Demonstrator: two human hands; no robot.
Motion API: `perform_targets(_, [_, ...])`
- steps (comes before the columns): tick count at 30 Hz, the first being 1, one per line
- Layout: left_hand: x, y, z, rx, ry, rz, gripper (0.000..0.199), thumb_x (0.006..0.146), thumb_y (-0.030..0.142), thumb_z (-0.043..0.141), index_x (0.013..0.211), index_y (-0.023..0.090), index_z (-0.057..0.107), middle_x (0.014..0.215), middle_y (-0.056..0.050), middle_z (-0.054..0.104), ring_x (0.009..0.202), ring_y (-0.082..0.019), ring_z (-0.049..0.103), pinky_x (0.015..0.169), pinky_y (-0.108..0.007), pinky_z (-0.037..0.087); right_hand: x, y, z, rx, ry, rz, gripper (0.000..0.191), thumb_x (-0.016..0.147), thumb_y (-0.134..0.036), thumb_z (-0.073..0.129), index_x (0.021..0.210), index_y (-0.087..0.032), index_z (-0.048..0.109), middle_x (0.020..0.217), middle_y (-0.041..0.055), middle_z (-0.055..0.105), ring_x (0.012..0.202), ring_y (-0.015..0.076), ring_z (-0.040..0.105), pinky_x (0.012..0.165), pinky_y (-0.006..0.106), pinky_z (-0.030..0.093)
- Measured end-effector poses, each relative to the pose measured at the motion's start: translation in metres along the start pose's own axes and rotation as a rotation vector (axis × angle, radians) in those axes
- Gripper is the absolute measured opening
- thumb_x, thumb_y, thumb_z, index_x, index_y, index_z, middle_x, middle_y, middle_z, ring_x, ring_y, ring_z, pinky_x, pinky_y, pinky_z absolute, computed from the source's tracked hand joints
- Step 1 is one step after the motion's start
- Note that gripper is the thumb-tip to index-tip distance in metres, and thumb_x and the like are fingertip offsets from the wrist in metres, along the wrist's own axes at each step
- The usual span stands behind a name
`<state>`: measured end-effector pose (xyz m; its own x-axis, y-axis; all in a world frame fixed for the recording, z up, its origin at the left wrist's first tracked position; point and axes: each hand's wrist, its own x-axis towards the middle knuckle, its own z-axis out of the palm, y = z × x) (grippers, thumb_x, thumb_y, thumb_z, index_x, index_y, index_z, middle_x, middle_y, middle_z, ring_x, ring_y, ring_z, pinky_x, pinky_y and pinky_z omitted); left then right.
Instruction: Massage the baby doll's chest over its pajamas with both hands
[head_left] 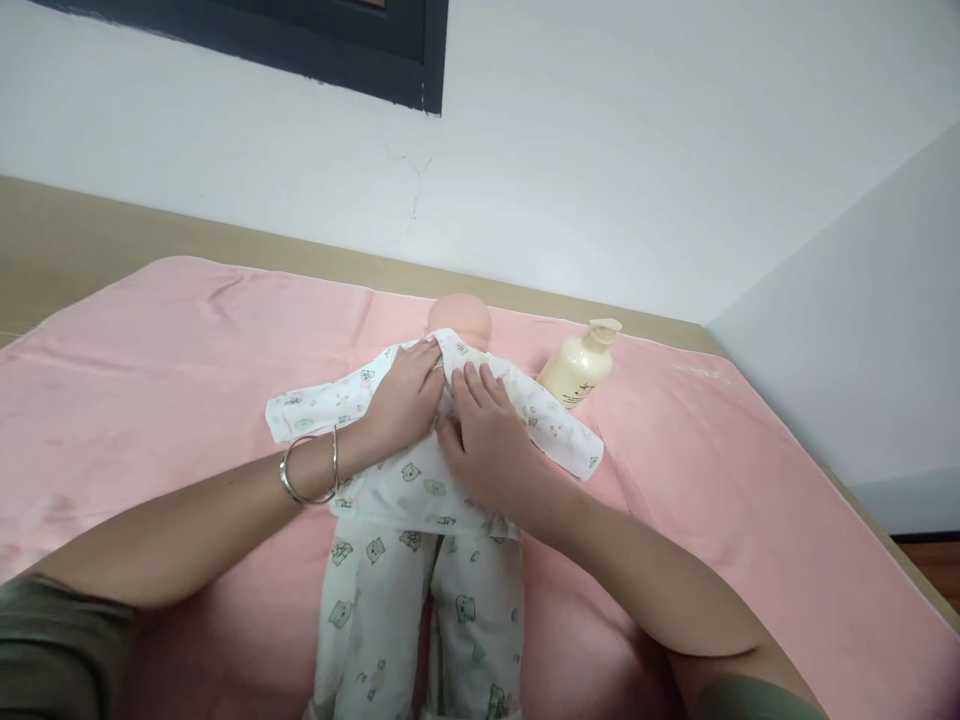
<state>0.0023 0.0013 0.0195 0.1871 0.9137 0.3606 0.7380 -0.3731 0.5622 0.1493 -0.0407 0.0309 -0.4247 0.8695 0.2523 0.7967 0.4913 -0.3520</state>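
Note:
A baby doll (460, 316) lies on its back or front, I cannot tell which, with its bald head away from me. It wears a white long-sleeved baby shirt (427, 490) with small green animal prints and matching trousers (382, 610). My left hand (407, 395) rests on the upper left of the shirt near the collar, fingers laid on the cloth. Beside it, my right hand (491, 440) lies flat on the right half of the shirt with its fingers stretched toward the collar. Both sleeves spread outward. A silver bangle (309, 470) circles my left wrist.
A cream pump bottle (581, 365) is just right of the doll's shoulder, beyond the right sleeve. Under everything spreads a pink mat (697, 480) on a wooden surface (90, 225). A white wall (600, 150) with a dark-framed opening (360, 50) rises behind.

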Motion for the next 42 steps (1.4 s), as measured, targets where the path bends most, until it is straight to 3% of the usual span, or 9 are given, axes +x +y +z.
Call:
perform_targets(6, [-0.015, 0.01, 0.001, 0.179, -0.013, 0.078, 0.044, 0.098, 0.024, 0.029, 0.128, 0.01, 0.057, 0.144, -0.017, 0.056, 0.142, -0.031, 0.043, 0.121, -0.054, 0.032, 0.029, 0.034, -0.007, 0.082, -0.01, 0.028, 0.051, 0.098, -0.032, 0.041, 0.143, -0.009, 0.051, 0.152, 0.0174, 0.049, 0.146, 0.033, 0.039, 0.122, 0.054, 0.03])
perform_targets(9, [-0.02, 0.015, -0.004, 0.188, -0.063, 0.127, 0.04, 0.097, 0.022, 0.03, 0.118, 0.013, 0.063, 0.133, -0.013, 0.063, 0.139, -0.028, 0.047, 0.12, -0.047, 0.036, 0.04, 0.048, -0.007, 0.074, 0.003, 0.039, 0.051, 0.1, -0.036, 0.039, 0.14, -0.009, 0.052, 0.15, 0.0186, 0.051, 0.143, 0.0334, 0.042, 0.121, 0.056, 0.03])
perform_targets(13, [-0.007, 0.014, -0.016, 0.142, -0.101, 0.072, 0.034, 0.095, 0.021, 0.031, 0.103, 0.017, 0.064, 0.118, -0.01, 0.069, 0.125, -0.024, 0.058, 0.114, -0.041, 0.043, 0.024, 0.031, 0.001, -0.069, 0.078, 0.043, 0.06, 0.101, -0.035, 0.037, 0.146, 0.005, 0.042, 0.154, 0.026, 0.044, 0.146, 0.0376, 0.037, 0.123, 0.055, 0.026])
perform_targets(18, [0.012, 0.005, -0.02, 0.104, -0.134, -0.05, 0.029, 0.097, 0.029, 0.032, 0.094, 0.018, 0.058, 0.101, -0.011, 0.068, 0.098, -0.026, 0.064, 0.093, -0.044, 0.053, 0.002, 0.006, 0.003, -0.153, 0.08, 0.006, 0.056, 0.1, -0.028, 0.035, 0.146, 0.003, 0.045, 0.152, 0.0246, 0.047, 0.146, 0.0369, 0.038, 0.123, 0.053, 0.03])
perform_targets(24, [-0.01, 0.013, -0.004, 0.272, -0.028, 0.073, 0.03, 0.096, 0.024, 0.036, 0.108, 0.012, 0.06, 0.116, -0.02, 0.065, 0.121, -0.036, 0.055, 0.105, -0.058, 0.042, 0.033, 0.036, -0.002, -0.002, 0.027, 0.007, 0.053, 0.102, -0.034, 0.032, 0.143, -0.006, 0.05, 0.15, 0.0184, 0.051, 0.145, 0.0305, 0.043, 0.12, 0.05, 0.036])
perform_targets(27, [-0.023, 0.02, -0.001, 0.347, -0.034, 0.195, 0.033, 0.096, 0.022, 0.035, 0.11, 0.01, 0.062, 0.116, -0.021, 0.064, 0.124, -0.037, 0.053, 0.106, -0.058, 0.041, 0.041, 0.045, 0.001, -0.006, 0.035, 0.021, 0.056, 0.102, -0.033, 0.029, 0.146, -0.002, 0.045, 0.153, 0.0204, 0.047, 0.147, 0.0324, 0.039, 0.122, 0.053, 0.033])
perform_targets(31, [-0.018, 0.02, -0.007, 0.391, -0.035, 0.238, 0.033, 0.092, 0.014, 0.034, 0.105, 0.01, 0.064, 0.111, -0.019, 0.066, 0.115, -0.032, 0.057, 0.103, -0.049, 0.047, 0.022, 0.025, 0.003, -0.108, 0.073, -0.014, 0.059, 0.101, -0.028, 0.029, 0.148, 0.007, 0.039, 0.154, 0.0256, 0.043, 0.147, 0.037, 0.037, 0.123, 0.055, 0.03])
perform_targets(36, [0.001, 0.01, -0.011, 0.383, -0.109, 0.066, 0.028, 0.092, 0.013, 0.034, 0.091, 0.014, 0.062, 0.097, -0.014, 0.066, 0.095, -0.029, 0.062, 0.085, -0.046, 0.053, -0.005, -0.001, 0.002, -0.173, 0.059, -0.061, 0.055, 0.1, -0.023, 0.033, 0.146, 0.005, 0.045, 0.152, 0.0271, 0.045, 0.147, 0.039, 0.036, 0.122, 0.055, 0.034])
perform_targets(42, [-0.006, 0.01, -0.004, 0.405, -0.018, 0.17, 0.03, 0.092, 0.012, 0.032, 0.096, 0.012, 0.062, 0.104, -0.018, 0.065, 0.103, -0.031, 0.059, 0.094, -0.049, 0.048, 0.013, 0.019, -0.001, -0.034, -0.018, -0.046, 0.057, 0.1, -0.024, 0.028, 0.149, 0.003, 0.039, 0.159, 0.0247, 0.036, 0.152, 0.0344, 0.026, 0.125, 0.054, 0.029])
